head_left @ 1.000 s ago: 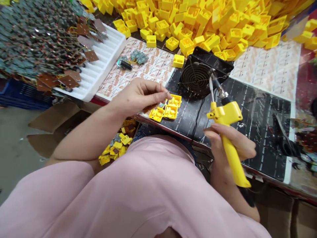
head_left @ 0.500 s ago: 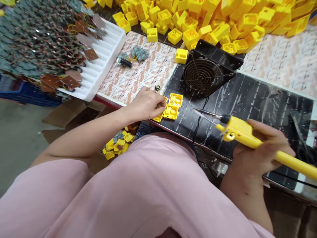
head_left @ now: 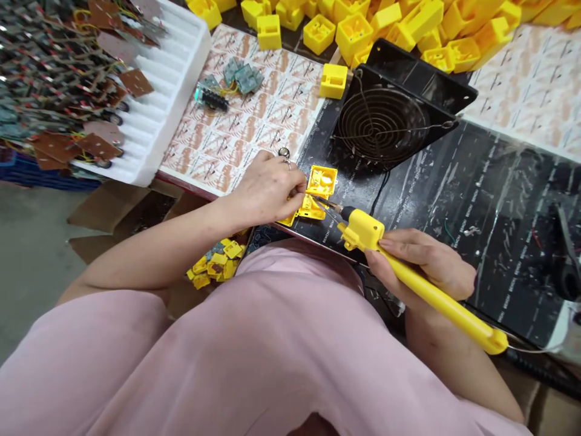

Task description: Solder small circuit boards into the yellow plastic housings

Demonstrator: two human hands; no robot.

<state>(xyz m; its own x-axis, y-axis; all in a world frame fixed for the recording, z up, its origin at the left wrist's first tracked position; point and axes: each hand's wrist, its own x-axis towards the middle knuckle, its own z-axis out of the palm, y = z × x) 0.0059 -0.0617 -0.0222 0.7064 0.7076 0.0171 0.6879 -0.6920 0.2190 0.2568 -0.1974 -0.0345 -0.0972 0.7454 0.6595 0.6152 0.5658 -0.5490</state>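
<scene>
My left hand (head_left: pixel 267 188) is closed down on a cluster of small yellow plastic housings (head_left: pixel 320 181) lying on the black mat (head_left: pixel 454 200) at the table's near edge. It pins the left ones, which it mostly hides. My right hand (head_left: pixel 426 263) grips a yellow soldering iron (head_left: pixel 408 275) by its handle. The iron's metal tip (head_left: pixel 323 204) rests on the lower housing, right beside my left fingertips.
A black fan with a wire grille (head_left: pixel 385 121) sits behind the housings. A heap of yellow housings (head_left: pixel 408 30) fills the back. A white foam tray (head_left: pixel 158 103) with circuit boards (head_left: pixel 49 66) is at left. More yellow parts lie in a cardboard box (head_left: pixel 213 263) below the table.
My right hand swung the soldering iron down and leftward from beside the fan, bringing its tip onto the housings. My left hand lowered onto them and stayed put.
</scene>
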